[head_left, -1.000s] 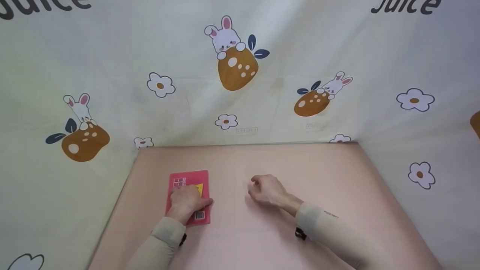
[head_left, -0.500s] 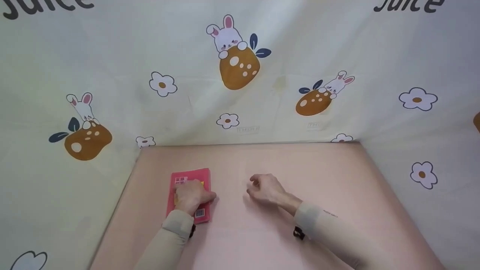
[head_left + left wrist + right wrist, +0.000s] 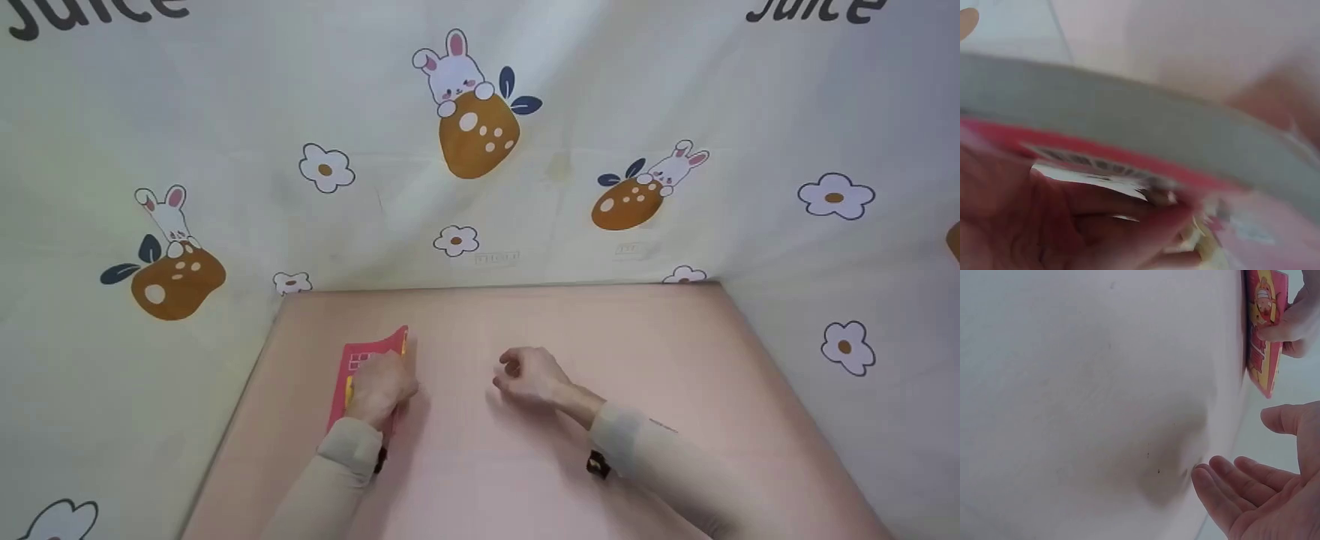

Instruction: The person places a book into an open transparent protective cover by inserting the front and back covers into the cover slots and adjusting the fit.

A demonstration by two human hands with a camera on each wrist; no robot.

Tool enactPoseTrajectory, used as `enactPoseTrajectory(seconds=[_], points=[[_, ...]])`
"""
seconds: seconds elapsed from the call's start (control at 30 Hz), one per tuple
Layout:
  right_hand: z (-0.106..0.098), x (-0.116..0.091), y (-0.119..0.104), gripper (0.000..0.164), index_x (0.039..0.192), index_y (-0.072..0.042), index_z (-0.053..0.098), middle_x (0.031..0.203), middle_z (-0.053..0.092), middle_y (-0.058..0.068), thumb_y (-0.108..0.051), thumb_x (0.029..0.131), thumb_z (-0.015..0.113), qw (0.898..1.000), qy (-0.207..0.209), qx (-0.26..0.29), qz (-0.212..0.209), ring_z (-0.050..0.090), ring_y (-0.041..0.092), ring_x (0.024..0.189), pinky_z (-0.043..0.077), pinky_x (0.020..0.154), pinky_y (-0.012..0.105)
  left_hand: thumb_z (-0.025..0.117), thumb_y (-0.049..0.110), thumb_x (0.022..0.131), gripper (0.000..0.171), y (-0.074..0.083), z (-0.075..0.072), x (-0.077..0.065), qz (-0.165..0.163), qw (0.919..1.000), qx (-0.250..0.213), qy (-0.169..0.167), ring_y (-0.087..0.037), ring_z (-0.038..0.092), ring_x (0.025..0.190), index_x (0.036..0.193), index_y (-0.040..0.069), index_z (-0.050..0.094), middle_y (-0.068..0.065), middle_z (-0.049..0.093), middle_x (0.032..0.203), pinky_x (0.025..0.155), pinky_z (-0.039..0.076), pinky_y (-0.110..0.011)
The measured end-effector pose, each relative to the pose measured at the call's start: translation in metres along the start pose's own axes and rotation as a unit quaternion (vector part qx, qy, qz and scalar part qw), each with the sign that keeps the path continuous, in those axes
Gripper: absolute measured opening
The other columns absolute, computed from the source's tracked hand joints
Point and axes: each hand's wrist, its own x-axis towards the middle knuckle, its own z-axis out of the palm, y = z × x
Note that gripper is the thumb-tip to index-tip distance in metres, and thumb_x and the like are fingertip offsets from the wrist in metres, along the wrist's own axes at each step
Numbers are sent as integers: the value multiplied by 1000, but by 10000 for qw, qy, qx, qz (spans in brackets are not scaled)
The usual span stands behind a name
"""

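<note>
A pink-red book [image 3: 379, 346] with yellow patches stands tilted on the left part of the table, its right side raised. My left hand [image 3: 381, 386] grips it, the thumb along that raised side. In the right wrist view the book's other cover [image 3: 1264, 304] shows a cartoon figure on yellow and red, with the left thumb laid on it. Its thick grey page edge [image 3: 1100, 104] crosses the left wrist view, blurred, above a barcode and the left fingers. My right hand [image 3: 532, 376] rests at the table's middle, fingers loosely bent, holding nothing.
The pale pink table [image 3: 600, 330] ends at a cream curtain [image 3: 555, 210] printed with rabbits, strawberries and flowers, which rises at the back and along both sides. The left side of the curtain stands close beyond the book.
The book lay flat under my left hand; its right side has now risen, tipping it up to the left. The left thumb has moved onto that side. The right hand has kept its place.
</note>
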Motion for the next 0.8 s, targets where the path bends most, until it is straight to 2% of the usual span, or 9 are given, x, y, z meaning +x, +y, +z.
enactPoseTrajectory(seconds=[0.1,0.3,0.53,0.67,0.8], points=[[0,1,-1,47,131,3,76,118,83,18,-26,94,81,9999,23,86,57,79,34,114,63,107,54,83,21,96,23,-3,-1,0,106,9996,-244,72,-26,69,56,88,7,67,-12,68,73,47,55,-29],[3,2,-1,48,130,2,77,116,83,16,-25,91,86,9999,3,111,60,78,31,111,62,106,53,75,17,104,22,-5,-9,-2,342,9991,-159,214,-24,66,55,88,5,67,-9,63,67,46,49,-26],[5,3,1,46,128,2,77,115,83,17,-26,92,84,9999,39,144,46,79,32,111,63,105,53,70,7,101,10,-4,-25,-6,454,9977,223,453,-25,66,57,97,-2,67,-15,64,77,46,46,-26],[5,3,1,45,127,2,77,114,83,16,-25,92,84,9999,23,125,19,78,31,109,63,104,53,71,5,98,10,-7,-34,-10,487,9966,382,545,-24,64,61,100,-4,69,-17,64,86,47,44,-26],[4,2,0,45,128,3,76,114,82,16,-24,93,84,9998,-22,175,-2,78,31,109,63,103,52,64,3,98,7,-8,-43,-14,485,9970,263,543,-22,62,53,96,-3,67,-16,63,82,41,42,-26]])
